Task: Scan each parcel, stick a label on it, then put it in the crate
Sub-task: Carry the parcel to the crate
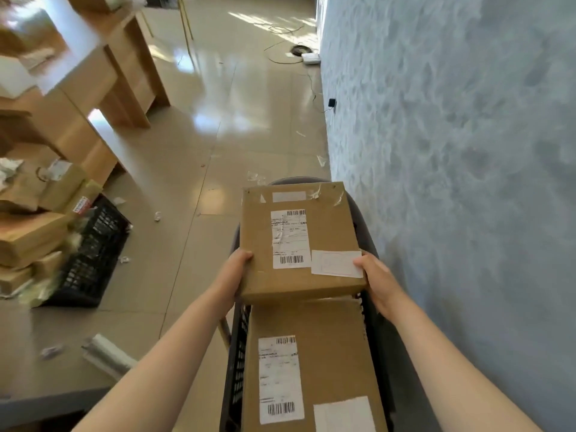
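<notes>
I hold a flat brown cardboard parcel in both hands over a black crate by the wall. My left hand grips its near left edge and my right hand grips its near right edge, thumb on top. The parcel carries a white shipping label with barcodes and a smaller white sticker at its near right corner. Beneath it, inside the crate, lies a second brown parcel with the same kind of label and a white sticker.
Another black crate at the left stands among stacked brown parcels. Wooden desks run along the left. A blue-grey wall closes the right side. Paper scraps and a white roll lie on the tiled floor; cables lie further back.
</notes>
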`<state>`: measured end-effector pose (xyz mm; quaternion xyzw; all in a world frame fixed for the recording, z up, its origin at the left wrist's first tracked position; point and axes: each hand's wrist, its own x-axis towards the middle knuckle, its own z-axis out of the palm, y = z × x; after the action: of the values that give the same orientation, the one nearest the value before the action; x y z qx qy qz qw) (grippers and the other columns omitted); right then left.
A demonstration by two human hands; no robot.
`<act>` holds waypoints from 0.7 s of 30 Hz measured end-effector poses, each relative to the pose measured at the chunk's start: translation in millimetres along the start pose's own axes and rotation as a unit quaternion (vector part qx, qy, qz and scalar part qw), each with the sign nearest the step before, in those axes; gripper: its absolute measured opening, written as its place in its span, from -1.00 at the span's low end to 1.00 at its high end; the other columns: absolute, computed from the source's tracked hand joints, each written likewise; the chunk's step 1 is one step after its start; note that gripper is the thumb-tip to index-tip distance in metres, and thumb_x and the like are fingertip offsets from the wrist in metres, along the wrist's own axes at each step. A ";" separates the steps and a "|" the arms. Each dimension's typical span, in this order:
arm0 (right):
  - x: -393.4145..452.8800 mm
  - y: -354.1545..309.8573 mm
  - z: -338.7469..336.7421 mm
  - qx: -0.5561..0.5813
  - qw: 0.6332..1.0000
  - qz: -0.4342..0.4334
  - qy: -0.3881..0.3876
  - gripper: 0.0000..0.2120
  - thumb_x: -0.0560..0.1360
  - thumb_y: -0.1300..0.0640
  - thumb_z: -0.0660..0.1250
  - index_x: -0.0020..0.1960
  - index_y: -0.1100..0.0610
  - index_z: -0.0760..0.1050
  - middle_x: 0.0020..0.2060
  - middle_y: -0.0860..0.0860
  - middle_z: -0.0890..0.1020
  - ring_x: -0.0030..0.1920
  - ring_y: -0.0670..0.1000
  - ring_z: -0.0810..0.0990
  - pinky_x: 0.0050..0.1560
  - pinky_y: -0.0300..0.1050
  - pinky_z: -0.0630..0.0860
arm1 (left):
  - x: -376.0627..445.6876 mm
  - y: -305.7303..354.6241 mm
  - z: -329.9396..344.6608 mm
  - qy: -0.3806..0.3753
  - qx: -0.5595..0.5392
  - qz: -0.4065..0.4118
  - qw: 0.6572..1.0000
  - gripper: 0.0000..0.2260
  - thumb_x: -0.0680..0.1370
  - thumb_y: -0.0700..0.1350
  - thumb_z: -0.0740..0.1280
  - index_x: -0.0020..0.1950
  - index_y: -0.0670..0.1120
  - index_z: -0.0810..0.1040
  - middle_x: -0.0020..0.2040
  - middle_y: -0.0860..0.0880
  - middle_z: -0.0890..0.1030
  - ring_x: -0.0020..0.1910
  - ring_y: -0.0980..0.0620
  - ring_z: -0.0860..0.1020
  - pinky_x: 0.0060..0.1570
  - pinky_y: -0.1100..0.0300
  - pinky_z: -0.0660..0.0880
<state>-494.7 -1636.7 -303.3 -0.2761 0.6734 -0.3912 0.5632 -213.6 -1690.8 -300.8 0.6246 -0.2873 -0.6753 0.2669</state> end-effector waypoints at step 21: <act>63.9 35.1 -8.5 -0.104 0.990 0.095 -0.004 -0.57 0.65 0.10 0.06 0.51 0.05 0.27 0.26 0.01 0.53 0.23 0.01 0.49 0.30 0.03 0.45 | 66.9 -51.5 14.5 0.046 0.091 0.012 0.995 -0.36 0.56 0.17 0.29 0.58 0.07 0.16 0.40 0.06 0.48 0.27 0.03 0.52 0.35 -0.06 0.44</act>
<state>-514.2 -1667.8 -366.9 -0.2698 0.7313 -0.2627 0.5687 -233.3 -1702.5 -383.4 0.6732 -0.3426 -0.6136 0.2301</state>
